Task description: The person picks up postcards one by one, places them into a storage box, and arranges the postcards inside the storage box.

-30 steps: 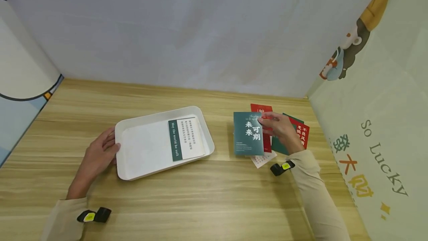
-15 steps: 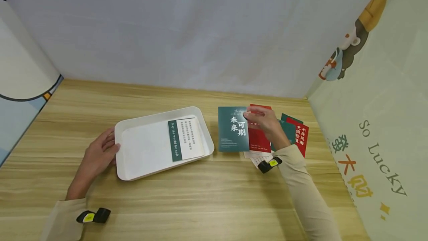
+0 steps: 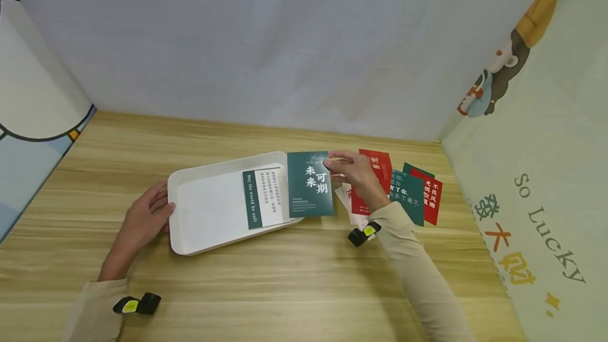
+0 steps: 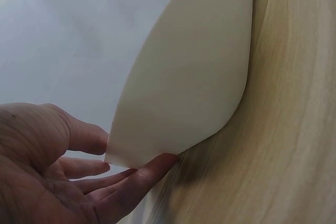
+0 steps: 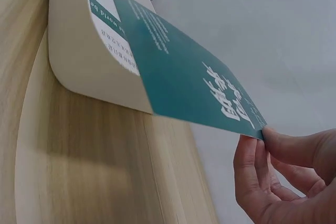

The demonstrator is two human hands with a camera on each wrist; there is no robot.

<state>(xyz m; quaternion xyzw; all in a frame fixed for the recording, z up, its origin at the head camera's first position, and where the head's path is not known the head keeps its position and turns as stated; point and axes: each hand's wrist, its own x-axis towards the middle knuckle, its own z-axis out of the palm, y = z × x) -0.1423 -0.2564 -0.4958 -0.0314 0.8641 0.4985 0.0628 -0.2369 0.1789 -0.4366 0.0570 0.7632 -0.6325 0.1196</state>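
Note:
My right hand (image 3: 353,173) pinches a green card (image 3: 311,183) with white lettering by its upper right edge, thumb on the printed face. The card is raised and overlaps the right end of the white tray (image 3: 209,249) in the head view. At the tray's left end, my left hand (image 3: 147,218) holds the rim, its thumb at the edge and its fingers against the outer wall (image 4: 194,77). Inside the tray lies a white card with a green band (image 3: 268,197), partly covered by the raised card.
Right of the tray, red cards (image 3: 375,160), a green card (image 3: 408,197) and pale paper (image 3: 356,218) overlap on the wooden table (image 3: 266,289). Another red card (image 3: 432,199) is at far right. A pale curtain (image 3: 266,51) hangs behind.
My right hand has carried the green card left, from above the loose cards to the tray's right end, uncovering the red cards. My left hand has stayed at the tray.

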